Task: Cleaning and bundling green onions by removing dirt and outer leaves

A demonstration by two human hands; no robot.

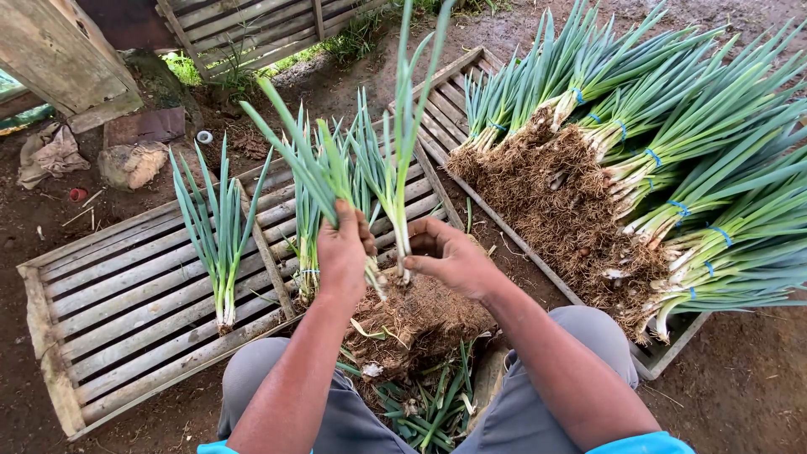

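Observation:
My left hand [343, 252] grips a clump of green onions [324, 172] by its white stems, leaves pointing up and away. My right hand [450, 256] pinches a smaller stalk group [399, 160] at its base, just beside the left hand. Below both hands hangs a matted mass of brown roots and soil [416, 324], over my knees. Trimmed green leaves [433, 408] lie between my legs on the ground.
A slatted wooden pallet [126, 294] on the left carries two small onion bunches [217, 244]. A second pallet on the right holds a big pile of bundled onions [672, 168] tied with blue bands. Muddy ground, a wooden post [63, 55] and stones lie beyond.

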